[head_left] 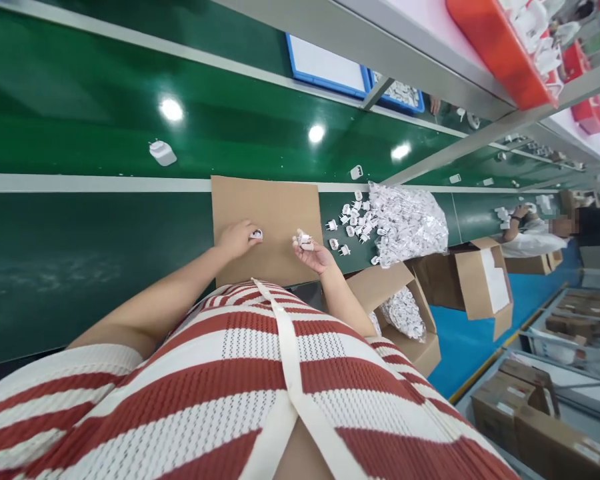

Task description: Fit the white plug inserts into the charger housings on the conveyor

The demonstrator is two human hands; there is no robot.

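My left hand [239, 240] rests over a flat cardboard sheet [275, 200], its fingers closed around a small white plastic housing [256, 234] with a dark inside. Palm up at the sheet's right side, my right hand [316, 253] holds a white two-pin plug piece [305, 241]; fingers hide part of it, and I cannot tell whether it is more than one piece. Right of the sheet lie several loose white plug pieces [350, 231]. Beside them sits a clear plastic bag [410, 223] full of similar white pieces.
A green conveyor belt [240, 127] runs beyond the bench, carrying a white charger [163, 153] and a white housing [357, 173]. An open carton [425, 353] with a bagged load stands at my right. Metal rails and red bins [500, 53] rise ahead. Another person [530, 237] works farther right.
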